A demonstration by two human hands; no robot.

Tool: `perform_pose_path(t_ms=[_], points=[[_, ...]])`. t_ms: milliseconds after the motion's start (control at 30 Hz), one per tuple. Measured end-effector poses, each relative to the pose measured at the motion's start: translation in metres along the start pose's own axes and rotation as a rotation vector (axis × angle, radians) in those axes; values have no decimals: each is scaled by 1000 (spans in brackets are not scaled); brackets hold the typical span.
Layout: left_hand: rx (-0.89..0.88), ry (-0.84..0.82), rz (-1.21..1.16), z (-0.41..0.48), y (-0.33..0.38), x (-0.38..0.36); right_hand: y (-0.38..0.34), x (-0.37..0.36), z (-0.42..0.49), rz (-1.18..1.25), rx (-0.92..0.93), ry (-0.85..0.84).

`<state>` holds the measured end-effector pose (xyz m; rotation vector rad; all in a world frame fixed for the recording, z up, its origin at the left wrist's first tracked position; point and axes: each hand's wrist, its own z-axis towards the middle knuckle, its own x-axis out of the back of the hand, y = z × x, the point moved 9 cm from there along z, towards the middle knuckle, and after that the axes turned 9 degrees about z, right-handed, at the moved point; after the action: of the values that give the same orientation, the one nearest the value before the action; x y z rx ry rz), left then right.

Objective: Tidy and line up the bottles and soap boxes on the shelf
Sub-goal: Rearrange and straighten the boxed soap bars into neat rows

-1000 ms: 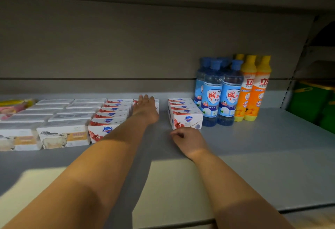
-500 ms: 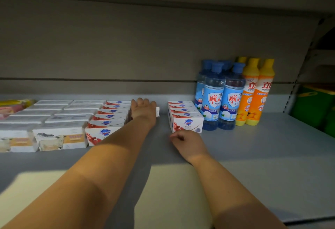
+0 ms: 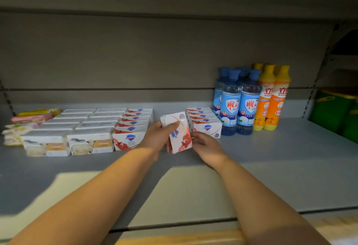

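Observation:
My left hand [image 3: 157,136] grips a red-and-white soap box [image 3: 179,134], tilted on end in the gap between two rows of the same boxes. My right hand [image 3: 204,144] touches the box's lower right corner with its fingertips. One row of red-and-white boxes [image 3: 133,128] runs back on the left of the gap, another [image 3: 205,122] on the right. Blue bottles [image 3: 240,103] and orange bottles [image 3: 273,99] stand upright in a tight group to the right.
White soap boxes with an animal picture [image 3: 77,128] fill rows further left, with pink and yellow packs [image 3: 29,120] beyond them. The grey shelf [image 3: 280,163] stretches bare to the right. Green containers [image 3: 337,113] sit past the shelf's right upright.
My left hand has pulled a soap box from the back of the gap forward and tipped it up. My right hand has risen from the shelf to touch the box.

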<state>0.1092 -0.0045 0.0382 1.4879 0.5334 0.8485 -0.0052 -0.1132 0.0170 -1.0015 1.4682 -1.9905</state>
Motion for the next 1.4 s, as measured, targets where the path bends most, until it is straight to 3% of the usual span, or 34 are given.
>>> perform_pose_path(t_ms=[133,433,500,600,700,800,1033,1233,1400], points=[[-5,-6,98,-7,4,24,1,1,-4,58,-52,29],[127,53,43,-15,-32,56,2,-6,-3,-140,-134,123],[141,12,-10,-12,-35,53,-4,-18,-5,2,-168,160],[122,-38,36,-10,-34,45,-8,-51,-8,336,-221,88],[106,-68,81,-9,-30,37,-9,-61,-13,381,-171,6],[144,-176,78,-14,-30,24,-5,-51,-15,470,-184,46],[96,-321,-103,-22,-26,10,-11,-36,-13,980,-88,132],[39,-229,-207,-15,-21,19,-16,-41,-15,1080,-95,43],[-47,-90,-279,-10,-12,36,-15,-44,-14,974,-111,26]])
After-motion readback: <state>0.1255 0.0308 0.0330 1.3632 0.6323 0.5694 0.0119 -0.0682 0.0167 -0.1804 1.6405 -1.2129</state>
